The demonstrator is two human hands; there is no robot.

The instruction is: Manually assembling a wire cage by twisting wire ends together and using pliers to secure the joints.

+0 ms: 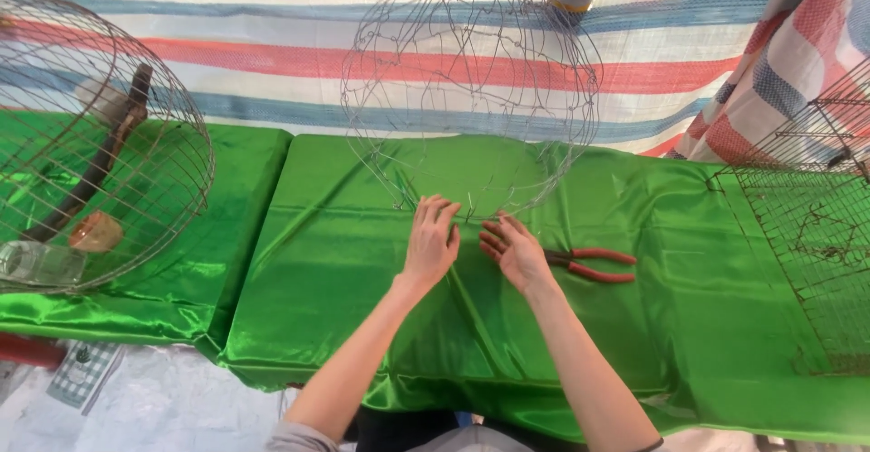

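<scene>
While wire cage [471,90] stood half-woven on green cloth [344,271], left hand [430,242] lay flat, fingers spread, at its lower rim. Right hand [513,249] loosely curled over red pliers [594,264], grip unclear. Dome mesh mostly formed; bottom edge looked unfinished. Finished round cage [91,144] sat far left.

A wire frame [471,90] is standing on the surface [344,307], behind both hands. Pliers [594,264] are lying right of the right hand [517,251]. A wire basket [91,144] is sitting far left.
</scene>
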